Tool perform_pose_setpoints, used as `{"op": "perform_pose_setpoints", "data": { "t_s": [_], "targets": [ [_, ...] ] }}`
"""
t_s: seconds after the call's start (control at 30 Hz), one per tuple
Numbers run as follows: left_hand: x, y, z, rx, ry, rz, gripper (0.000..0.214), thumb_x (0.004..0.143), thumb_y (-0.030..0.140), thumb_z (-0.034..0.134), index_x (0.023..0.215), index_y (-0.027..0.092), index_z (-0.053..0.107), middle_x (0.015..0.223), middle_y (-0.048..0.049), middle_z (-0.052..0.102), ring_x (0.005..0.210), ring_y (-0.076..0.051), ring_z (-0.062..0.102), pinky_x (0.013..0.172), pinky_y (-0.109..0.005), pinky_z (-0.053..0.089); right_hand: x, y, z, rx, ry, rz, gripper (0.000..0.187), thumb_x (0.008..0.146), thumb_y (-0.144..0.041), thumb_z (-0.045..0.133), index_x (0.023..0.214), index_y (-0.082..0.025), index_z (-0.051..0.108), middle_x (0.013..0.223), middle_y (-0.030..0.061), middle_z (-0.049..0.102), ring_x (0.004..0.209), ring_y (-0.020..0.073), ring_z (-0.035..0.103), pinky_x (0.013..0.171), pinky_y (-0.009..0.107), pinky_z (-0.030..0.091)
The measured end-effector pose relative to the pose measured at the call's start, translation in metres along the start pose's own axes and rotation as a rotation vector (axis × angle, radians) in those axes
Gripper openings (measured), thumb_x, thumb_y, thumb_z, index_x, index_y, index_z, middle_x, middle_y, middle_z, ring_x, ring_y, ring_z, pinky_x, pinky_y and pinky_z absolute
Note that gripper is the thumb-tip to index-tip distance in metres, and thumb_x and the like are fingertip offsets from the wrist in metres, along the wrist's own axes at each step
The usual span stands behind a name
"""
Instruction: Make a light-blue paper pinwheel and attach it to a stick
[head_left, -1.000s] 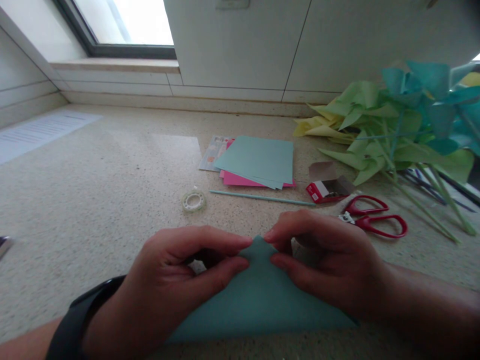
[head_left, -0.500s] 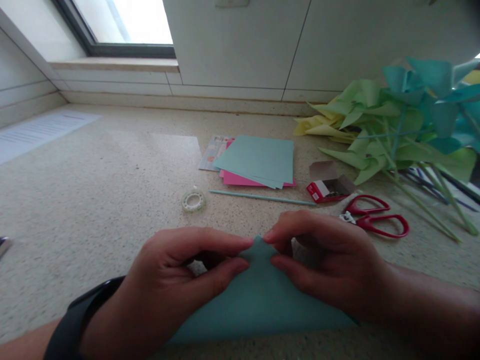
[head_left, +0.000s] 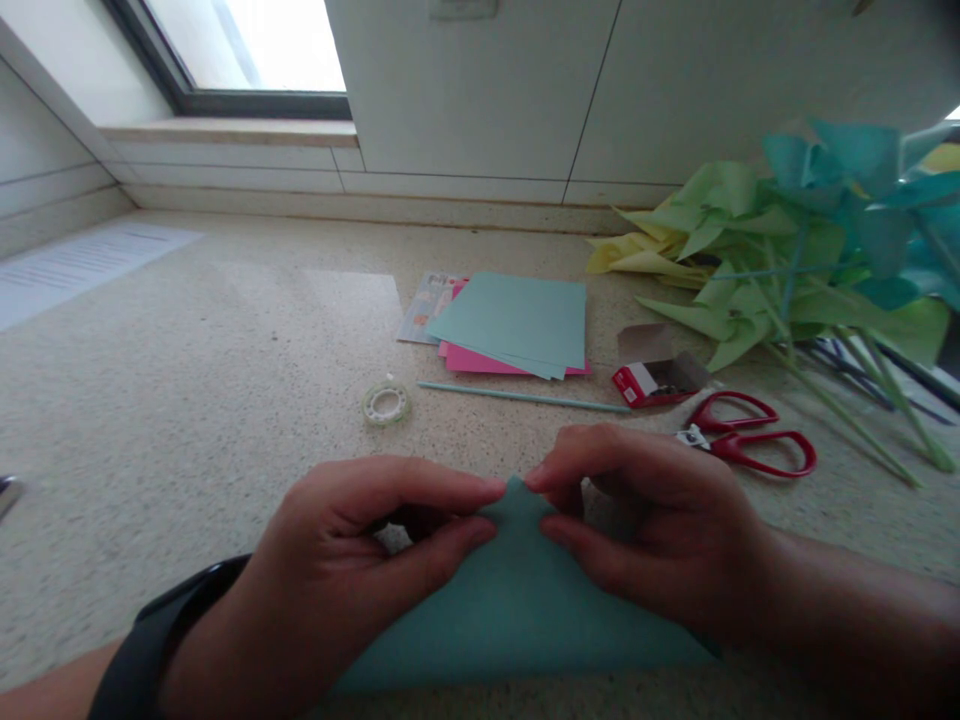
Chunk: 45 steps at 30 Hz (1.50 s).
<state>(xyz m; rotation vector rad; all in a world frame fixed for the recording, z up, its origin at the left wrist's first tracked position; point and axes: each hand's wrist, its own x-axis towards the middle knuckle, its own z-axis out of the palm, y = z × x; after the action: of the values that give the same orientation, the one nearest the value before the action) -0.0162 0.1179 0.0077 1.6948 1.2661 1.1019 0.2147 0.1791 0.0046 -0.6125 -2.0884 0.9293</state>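
Note:
A light blue-green sheet of paper [head_left: 525, 610], folded into a triangle, lies on the counter in front of me. Its peak points away from me. My left hand [head_left: 382, 550] pinches the left side just below the peak between thumb and forefinger. On the other side, my right hand [head_left: 645, 520] grips the paper close to the same peak, thumb nearer to me. The two hands' fingertips are a small gap apart, with the tip showing between them. Both hands partly cover the triangle's slanting edges.
Beyond the hands are a tape roll [head_left: 387, 403], a thin blue stick [head_left: 525, 397], stacked blue and pink paper [head_left: 517, 315], an opened small red box [head_left: 652, 380] and red-handled scissors [head_left: 757, 440]. Paper pinwheels [head_left: 795, 230] lie at the right, a printed sheet [head_left: 82, 265] far left.
Both hands keep their pinch near the paper's peak. Hardly anything has moved; the view has shifted very slightly.

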Motion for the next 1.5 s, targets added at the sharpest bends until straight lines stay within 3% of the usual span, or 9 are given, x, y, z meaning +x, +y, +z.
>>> {"op": "perform_pose_setpoints", "data": {
  "t_s": [0.7,0.9,1.23,1.5],
  "targets": [
    [0.000,-0.003,0.002,-0.073,-0.027,-0.069,0.025,0.085,0.021,0.078,0.100,0.040,0.079,0.085,0.0073,0.080,0.069,-0.009,0.071,0.062,-0.013,0.057,0.000,0.002,0.000,0.048,-0.011,0.044,0.018,0.082,-0.015,0.071,0.099,-0.023,0.067,0.077,0.0005,0.071,0.066,0.0136,0.066,0.059,0.023,0.056],
    [0.003,-0.001,0.003,-0.076,-0.022,-0.074,0.023,0.084,0.021,0.078,0.099,0.038,0.080,0.084,0.0057,0.080,0.068,-0.011,0.071,0.060,-0.015,0.057,0.002,0.000,0.000,0.179,-0.034,0.188,0.017,0.084,-0.020,0.070,0.100,-0.020,0.065,0.076,0.0005,0.066,0.067,0.0127,0.063,0.058,0.023,0.054],
    [0.003,0.000,0.005,-0.037,-0.037,-0.084,0.018,0.083,0.022,0.077,0.097,0.034,0.081,0.083,0.0019,0.080,0.068,-0.014,0.072,0.061,-0.019,0.058,0.006,0.002,0.001,0.142,-0.093,0.326,0.016,0.087,-0.031,0.067,0.080,-0.018,0.068,0.068,-0.0001,0.061,0.061,0.0120,0.052,0.053,0.024,0.043],
    [0.002,0.002,0.004,-0.228,-0.094,-0.232,0.033,0.081,0.025,0.080,0.113,0.027,0.072,0.082,-0.0008,0.075,0.073,-0.014,0.070,0.063,-0.019,0.056,0.012,-0.001,0.000,0.177,-0.108,0.310,0.013,0.084,-0.027,0.068,0.077,-0.017,0.067,0.067,-0.0007,0.060,0.060,0.0109,0.050,0.053,0.023,0.041]
  ]
}}
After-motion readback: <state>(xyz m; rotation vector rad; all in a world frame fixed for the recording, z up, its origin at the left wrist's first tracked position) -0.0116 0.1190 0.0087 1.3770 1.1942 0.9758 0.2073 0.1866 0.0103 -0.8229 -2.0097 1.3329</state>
